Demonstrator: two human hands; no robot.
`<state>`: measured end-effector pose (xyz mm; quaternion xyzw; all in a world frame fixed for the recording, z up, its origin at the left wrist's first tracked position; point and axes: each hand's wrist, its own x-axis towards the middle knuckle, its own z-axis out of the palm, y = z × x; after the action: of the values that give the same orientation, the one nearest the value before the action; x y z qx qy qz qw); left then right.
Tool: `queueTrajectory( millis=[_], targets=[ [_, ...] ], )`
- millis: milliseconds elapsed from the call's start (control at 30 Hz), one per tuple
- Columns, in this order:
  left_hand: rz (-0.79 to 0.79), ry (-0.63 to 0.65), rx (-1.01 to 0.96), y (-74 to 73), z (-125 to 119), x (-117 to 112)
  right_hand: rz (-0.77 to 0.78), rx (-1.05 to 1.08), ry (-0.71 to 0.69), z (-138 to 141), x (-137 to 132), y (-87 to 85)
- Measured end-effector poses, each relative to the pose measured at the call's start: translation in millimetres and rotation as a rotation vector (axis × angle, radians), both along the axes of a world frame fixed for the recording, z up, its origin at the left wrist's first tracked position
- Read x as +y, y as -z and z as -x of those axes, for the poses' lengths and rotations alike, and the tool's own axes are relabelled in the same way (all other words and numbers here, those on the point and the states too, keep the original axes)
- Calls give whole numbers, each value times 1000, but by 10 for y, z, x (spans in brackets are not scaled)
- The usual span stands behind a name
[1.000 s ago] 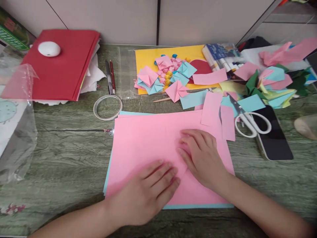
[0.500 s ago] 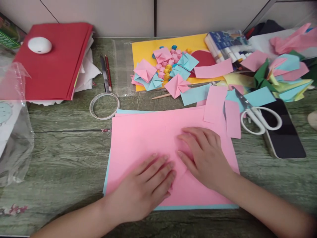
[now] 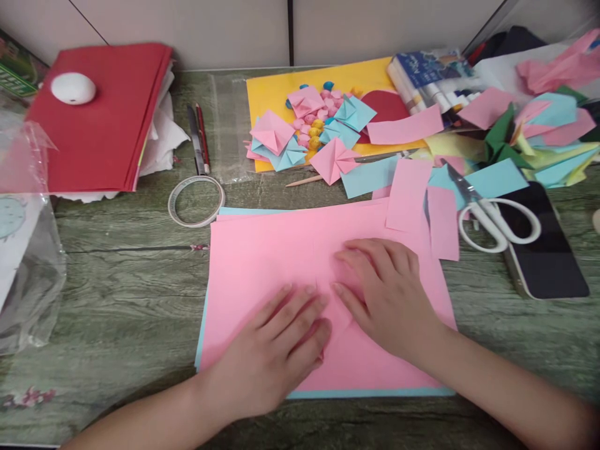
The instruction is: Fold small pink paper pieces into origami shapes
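Observation:
A large pink paper sheet [image 3: 262, 262] lies on a blue sheet on the green wood-grain table [image 3: 122, 281]. A smaller pink piece [image 3: 328, 262] lies on top of it, with a fold edge between my hands. My left hand [image 3: 276, 350] rests flat on the paper, fingers stretched out toward that fold. My right hand [image 3: 384, 294] lies flat beside it, fingers pressing down on the small pink piece. Neither hand grips anything.
White-handled scissors [image 3: 492, 219] lie on a black phone [image 3: 544, 250] at the right. Pink strips [image 3: 407, 194], folded paper shapes [image 3: 328, 134] on a yellow sheet, markers [image 3: 431, 81], a tape ring [image 3: 197, 200], two pens [image 3: 199, 137] and a red folder [image 3: 103, 112] surround the sheet.
The view has shifted slightly. My left hand has slid a little up and left along the fold; my right hand stays pressed on the small pink piece.

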<state>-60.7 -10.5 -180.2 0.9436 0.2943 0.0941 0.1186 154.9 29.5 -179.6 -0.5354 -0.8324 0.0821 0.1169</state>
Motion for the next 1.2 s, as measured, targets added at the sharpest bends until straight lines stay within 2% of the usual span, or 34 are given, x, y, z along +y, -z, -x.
queueTrajectory(
  millis=[300, 500, 733, 1200],
  targets=[
    [42, -70, -5, -20, -65, 28, 1, 0, -3, -14, 9, 13],
    [13, -150, -50, -32, -137, 37, -15, 8, -26, -29, -12, -7],
    [7, -138, -15, -13, -153, 39, -3, -53, -241, -67, -22, 21],
    [35, -131, 82, -11, -127, 14, 57, -70, -251, -145, 61, 14]
  ],
)
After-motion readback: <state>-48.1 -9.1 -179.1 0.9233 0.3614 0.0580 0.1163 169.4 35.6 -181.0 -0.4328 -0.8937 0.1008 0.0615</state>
